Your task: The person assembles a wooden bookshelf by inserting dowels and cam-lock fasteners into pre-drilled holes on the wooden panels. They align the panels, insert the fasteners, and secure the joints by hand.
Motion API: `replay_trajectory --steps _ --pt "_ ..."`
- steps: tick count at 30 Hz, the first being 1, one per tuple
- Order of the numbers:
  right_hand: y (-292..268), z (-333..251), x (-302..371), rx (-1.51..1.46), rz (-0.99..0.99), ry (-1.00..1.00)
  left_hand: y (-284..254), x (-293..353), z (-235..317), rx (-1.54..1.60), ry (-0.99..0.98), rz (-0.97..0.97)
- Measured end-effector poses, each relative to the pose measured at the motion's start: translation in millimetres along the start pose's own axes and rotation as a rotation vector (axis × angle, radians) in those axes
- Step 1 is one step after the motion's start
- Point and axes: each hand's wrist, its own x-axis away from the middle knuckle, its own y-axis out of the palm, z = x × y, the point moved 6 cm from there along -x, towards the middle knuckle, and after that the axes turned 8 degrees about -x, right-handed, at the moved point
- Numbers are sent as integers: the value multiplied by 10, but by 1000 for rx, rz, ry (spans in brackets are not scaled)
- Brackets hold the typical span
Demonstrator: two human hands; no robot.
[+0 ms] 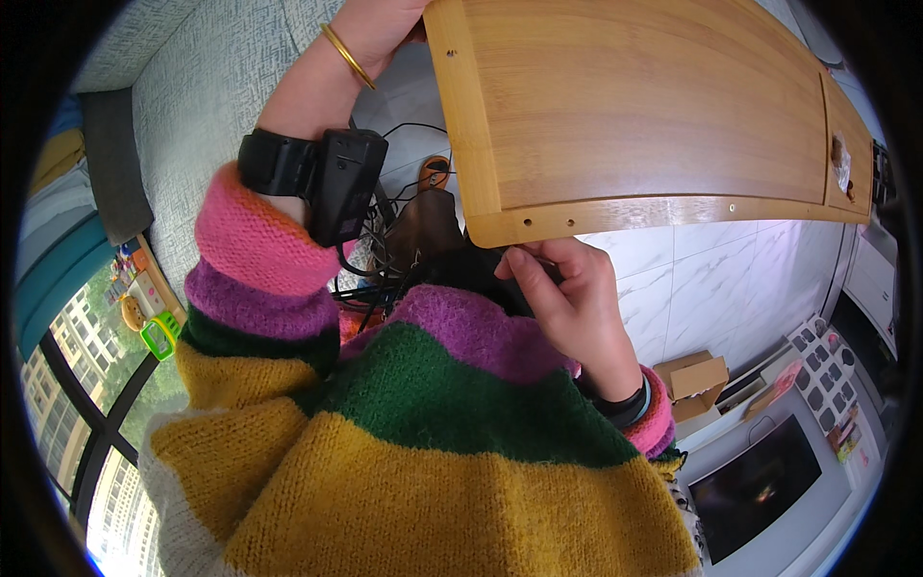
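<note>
A light-brown wooden tabletop [654,106] with a paler rim and small screw holes fills the upper right. My left hand [389,24] meets its far left edge at the top of the picture. The board and the frame's edge hide those fingers. Just below the tabletop's near left corner is my right hand [567,293], with thumb and index finger pressed together. Whatever they may pinch is too small or hidden to make out. A dark fabric-like thing [452,269] lies behind these fingertips.
Black cables [385,255] hang below a black device [348,183] strapped to my left forearm. A pale patterned sofa [207,87] stands at left, above a window. White marble-look floor [654,288], an open cardboard box [694,383] and a dark screen [755,490] are at right.
</note>
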Motion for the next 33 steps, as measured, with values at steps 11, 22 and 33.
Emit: replay_trajectory --steps 11,22,33 --pt "-2 -4 22 4 -44 -44 4 6 17 -4 7 -24" --pt "-400 -398 156 -252 201 -318 -1 2 15 13 11 -11" --pt "-135 -161 124 37 -82 -149 -74 -12 38 -185 110 101"
